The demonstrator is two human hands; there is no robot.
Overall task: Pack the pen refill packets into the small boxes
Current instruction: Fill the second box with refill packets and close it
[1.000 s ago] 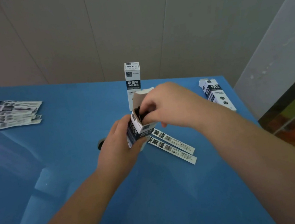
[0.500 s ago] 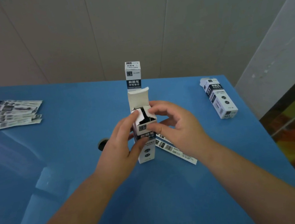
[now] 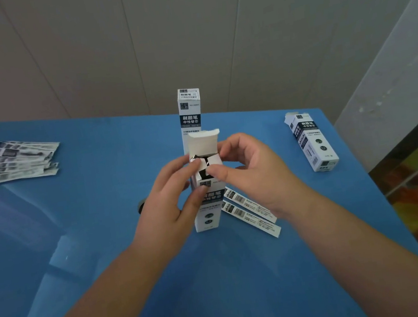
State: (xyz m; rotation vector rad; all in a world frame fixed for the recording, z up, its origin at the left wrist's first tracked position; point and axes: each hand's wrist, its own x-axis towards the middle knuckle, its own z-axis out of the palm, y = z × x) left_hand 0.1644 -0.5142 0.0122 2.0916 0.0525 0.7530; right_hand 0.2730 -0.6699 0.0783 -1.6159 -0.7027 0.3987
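Box (image 3: 206, 207) stands upright between both hands' grip, left hand (image 3: 166, 204) and right hand (image 3: 256, 176) pinching its flaps.

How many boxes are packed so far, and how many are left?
Two closed boxes look done: one standing, one lying. Both hands, left and right, are folding the flaps on a third box. Still left: two packets beside it and a pile at the far left.

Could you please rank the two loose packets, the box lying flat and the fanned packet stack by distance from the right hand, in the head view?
1. Two loose packets, just under the right hand.
2. Box lying flat, far right.
3. Fanned packet stack, far left.
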